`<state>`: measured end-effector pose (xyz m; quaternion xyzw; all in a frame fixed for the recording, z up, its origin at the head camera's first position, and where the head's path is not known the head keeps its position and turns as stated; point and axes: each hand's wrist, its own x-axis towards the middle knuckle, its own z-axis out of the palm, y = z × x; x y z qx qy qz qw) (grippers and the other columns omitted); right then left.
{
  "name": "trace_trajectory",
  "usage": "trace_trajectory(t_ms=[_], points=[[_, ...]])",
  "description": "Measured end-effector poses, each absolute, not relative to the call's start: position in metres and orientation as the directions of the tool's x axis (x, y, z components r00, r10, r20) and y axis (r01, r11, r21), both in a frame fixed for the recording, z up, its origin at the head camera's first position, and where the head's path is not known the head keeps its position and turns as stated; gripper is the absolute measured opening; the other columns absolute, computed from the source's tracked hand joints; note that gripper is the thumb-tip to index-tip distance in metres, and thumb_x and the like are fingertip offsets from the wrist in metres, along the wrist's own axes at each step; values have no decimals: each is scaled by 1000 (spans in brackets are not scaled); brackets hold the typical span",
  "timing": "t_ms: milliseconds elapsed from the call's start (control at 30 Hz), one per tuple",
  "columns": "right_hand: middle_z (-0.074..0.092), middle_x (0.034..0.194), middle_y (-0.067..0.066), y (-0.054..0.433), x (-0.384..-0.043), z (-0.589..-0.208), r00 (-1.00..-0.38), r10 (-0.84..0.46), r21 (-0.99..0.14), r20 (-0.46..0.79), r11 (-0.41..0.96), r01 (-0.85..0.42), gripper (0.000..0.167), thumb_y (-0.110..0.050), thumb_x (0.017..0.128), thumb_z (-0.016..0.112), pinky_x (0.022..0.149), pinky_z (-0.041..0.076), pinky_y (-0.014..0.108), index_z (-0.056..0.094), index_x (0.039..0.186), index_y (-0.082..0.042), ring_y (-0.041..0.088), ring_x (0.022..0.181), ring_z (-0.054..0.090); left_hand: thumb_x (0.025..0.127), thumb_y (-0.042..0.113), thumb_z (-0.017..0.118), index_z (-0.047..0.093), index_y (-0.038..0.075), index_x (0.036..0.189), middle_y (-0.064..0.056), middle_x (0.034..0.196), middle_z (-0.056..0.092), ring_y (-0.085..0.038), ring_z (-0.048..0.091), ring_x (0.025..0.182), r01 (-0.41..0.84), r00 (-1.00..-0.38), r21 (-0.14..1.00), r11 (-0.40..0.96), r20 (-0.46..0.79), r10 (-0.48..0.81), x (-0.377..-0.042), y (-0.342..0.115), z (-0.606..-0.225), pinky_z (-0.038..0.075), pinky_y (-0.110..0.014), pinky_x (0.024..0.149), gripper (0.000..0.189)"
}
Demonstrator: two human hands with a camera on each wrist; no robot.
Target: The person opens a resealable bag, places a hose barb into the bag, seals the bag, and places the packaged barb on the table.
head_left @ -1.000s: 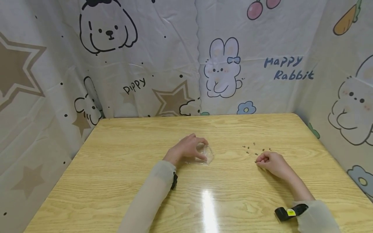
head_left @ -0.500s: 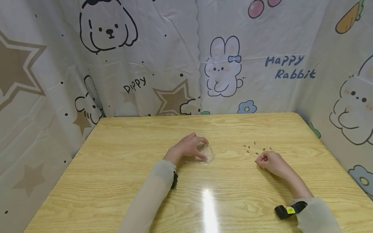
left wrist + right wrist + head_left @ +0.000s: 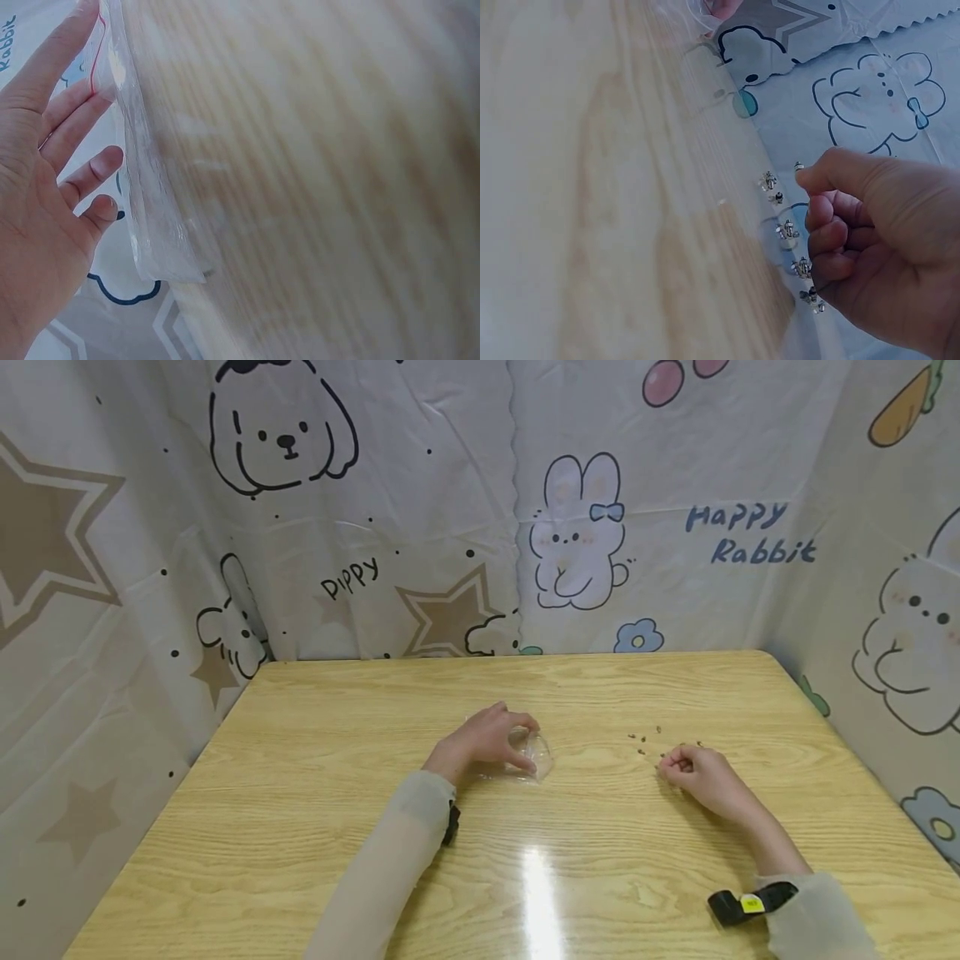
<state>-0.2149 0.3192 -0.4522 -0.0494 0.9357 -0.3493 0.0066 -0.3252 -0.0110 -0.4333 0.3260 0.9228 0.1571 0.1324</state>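
My left hand (image 3: 487, 737) holds a clear zip-lock bag (image 3: 538, 758) at its mouth, thumb and forefinger spread apart. In the left wrist view the bag (image 3: 154, 202) shows a red seal line near the fingertips, and the other fingers are loosely bent beside it. Further right, my right hand (image 3: 703, 778) pinches a small shiny metal piece (image 3: 799, 166) between thumb and forefinger, the other fingers curled in. Several similar silvery pieces (image 3: 787, 230) lie loose on the table just beyond that hand; their exact kind is too small to make out.
The wooden table (image 3: 315, 827) reaches back to a printed curtain (image 3: 435, 510) hung behind and at both sides. A bright light reflection lies near the front middle of the tabletop. Each wrist wears a black strap (image 3: 750, 903).
My right fingertips have risen slightly with the small metal piece pinched in them. The left hand keeps its hold on the bag, and the head view has shifted a little.
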Motion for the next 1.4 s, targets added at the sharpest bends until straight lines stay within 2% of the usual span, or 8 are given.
trace_trajectory(t_ms=[233,567,933,1167,1400], points=[[60,85,7,314,-220,-452,-994,-102,-678,33,728,-97,13,-8,95,60,60,40,20,63,100,3,4,70,45,72,55,80,58,29,131,-1,117,58,-16,46,98,575,-747,365,732,-131,652,-326,-12,-433,45,-32,87,68],[59,81,6,296,-231,-455,-987,-153,-720,40,681,-135,13,-9,95,61,57,41,20,63,99,3,4,66,45,73,56,80,57,30,132,-1,120,58,-16,46,101,571,-748,365,735,-138,650,-325,-13,-432,45,-34,91,69],[58,80,6,263,-247,-454,-978,-203,-753,38,638,-162,12,-11,95,61,57,40,21,62,97,1,8,67,45,71,57,79,57,31,132,0,120,57,-16,46,101,564,-751,366,740,-147,644,-327,-13,-436,45,-34,92,69],[59,81,6,236,-259,-455,-973,-229,-763,37,622,-175,8,-6,94,60,59,41,20,63,96,0,9,69,47,71,57,79,58,31,132,1,121,58,-15,47,102,555,-758,359,750,-153,634,-326,-12,-436,45,-35,94,69],[61,82,7,207,-269,-457,-961,-273,-780,42,592,-202,7,-6,94,61,59,41,19,65,94,0,11,71,49,72,58,79,58,31,131,1,121,58,-15,48,102,557,-757,353,751,-155,634,-327,-12,-436,46,-33,91,68]])
